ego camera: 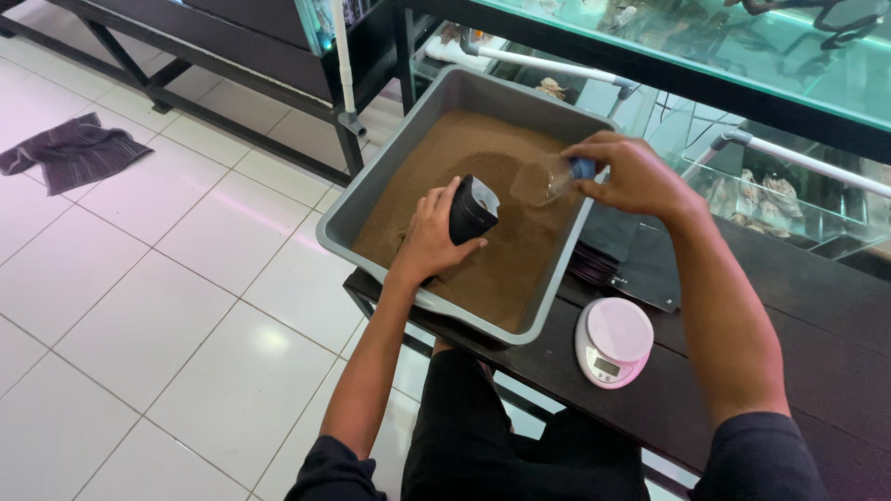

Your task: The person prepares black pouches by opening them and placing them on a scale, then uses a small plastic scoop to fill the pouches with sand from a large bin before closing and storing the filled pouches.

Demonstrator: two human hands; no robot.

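Left hand (429,237) grips a soft black pouch (471,210) over the grey plastic tray (371,190) of brown granules; right hand (631,176) pinches a clear, light scoop (543,181) by its blue handle. Pouch looks floppy, best held mid-body.

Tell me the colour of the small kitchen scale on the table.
The kitchen scale is pale pink with a round platform, seen in the head view, resting on the dark table.

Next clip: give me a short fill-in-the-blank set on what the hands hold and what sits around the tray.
1. The left hand holds a small ____ pouch with its mouth open.
2. The right hand holds a clear scoop over the ____ granules in the grey tray.
3. The round white kitchen scale stands on the dark ____.

Missing words: black; brown; table
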